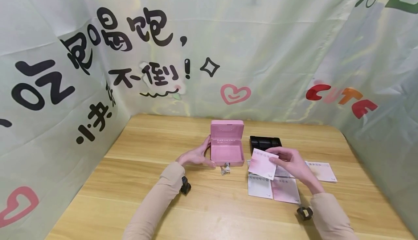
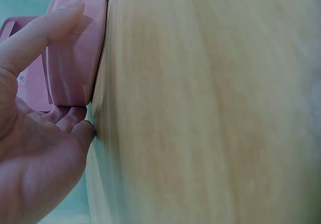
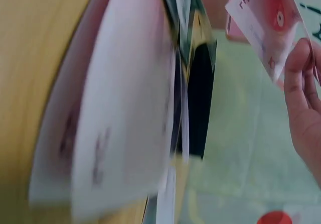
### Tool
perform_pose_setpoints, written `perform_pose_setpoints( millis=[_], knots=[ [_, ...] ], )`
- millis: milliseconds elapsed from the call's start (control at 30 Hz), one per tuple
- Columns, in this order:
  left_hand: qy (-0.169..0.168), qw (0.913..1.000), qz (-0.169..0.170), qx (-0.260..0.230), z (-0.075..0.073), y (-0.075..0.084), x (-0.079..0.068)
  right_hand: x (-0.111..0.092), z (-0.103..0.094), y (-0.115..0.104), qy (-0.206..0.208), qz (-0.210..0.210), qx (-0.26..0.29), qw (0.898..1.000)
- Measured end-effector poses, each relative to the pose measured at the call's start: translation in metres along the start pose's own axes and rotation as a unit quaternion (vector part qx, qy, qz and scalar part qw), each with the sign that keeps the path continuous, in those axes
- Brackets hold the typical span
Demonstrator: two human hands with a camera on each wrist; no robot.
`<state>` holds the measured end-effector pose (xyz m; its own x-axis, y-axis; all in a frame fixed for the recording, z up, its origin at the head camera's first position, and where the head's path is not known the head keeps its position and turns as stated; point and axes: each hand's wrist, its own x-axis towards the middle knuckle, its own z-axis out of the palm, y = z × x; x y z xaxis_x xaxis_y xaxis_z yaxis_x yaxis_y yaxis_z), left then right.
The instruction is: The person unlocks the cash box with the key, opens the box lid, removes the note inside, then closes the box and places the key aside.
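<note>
A small pink cash box (image 1: 227, 155) stands on the table with its lid raised. My left hand (image 1: 195, 155) spans the box's left side, thumb along the front and fingers round the back; the left wrist view shows the thumb (image 2: 50, 30) against the pink wall. Two small padlock-like metal pieces (image 1: 227, 166) are at the box's front. My right hand (image 1: 292, 163) pinches a pink square printed card (image 1: 262, 164) above other cards. Below it lie a pale card (image 1: 259, 187) and a pink card (image 1: 286, 190); others there are partly covered.
Behind the raised card lies a black case or wallet (image 1: 265, 141), partly hidden. Another pale card (image 1: 323, 171) is at the far right. Printed cloth walls (image 1: 274, 62) enclose the table (image 1: 209, 211) at the back and sides.
</note>
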<state>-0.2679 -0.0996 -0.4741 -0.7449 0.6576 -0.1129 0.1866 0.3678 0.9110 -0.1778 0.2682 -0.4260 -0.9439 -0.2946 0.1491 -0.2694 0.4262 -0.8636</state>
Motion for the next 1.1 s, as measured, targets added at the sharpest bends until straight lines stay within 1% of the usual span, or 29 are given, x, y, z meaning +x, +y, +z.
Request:
perform_pose_setpoints(
  millis=[167,367,467,600,800,933,1100],
  knots=[
    [0.001,1.0000,-0.001,0.008,0.000,0.001,-0.001,-0.013,-0.018,0.003,-0.003,0.013,-0.008,1.000],
    [0.004,0.9999,-0.010,0.013,0.000,0.001,-0.001,-0.029,-0.041,0.011,0.003,0.003,-0.032,0.999],
    [0.005,0.9998,-0.013,0.013,0.000,0.001,-0.001,-0.035,-0.051,0.018,-0.002,-0.008,-0.026,1.000],
    [0.007,0.9998,-0.013,0.010,0.000,0.001,-0.001,-0.042,-0.063,0.027,-0.019,-0.015,-0.008,1.000],
    [0.008,0.9999,-0.013,0.007,0.000,0.000,-0.001,-0.053,-0.080,0.036,-0.035,0.006,-0.012,0.999],
    [0.006,0.9997,-0.020,0.009,0.000,0.000,0.000,-0.058,-0.089,0.043,-0.041,0.020,-0.031,0.998],
    [0.006,0.9997,-0.019,0.011,0.000,0.000,-0.001,-0.063,-0.098,0.050,-0.049,0.035,-0.056,0.997]
  ],
)
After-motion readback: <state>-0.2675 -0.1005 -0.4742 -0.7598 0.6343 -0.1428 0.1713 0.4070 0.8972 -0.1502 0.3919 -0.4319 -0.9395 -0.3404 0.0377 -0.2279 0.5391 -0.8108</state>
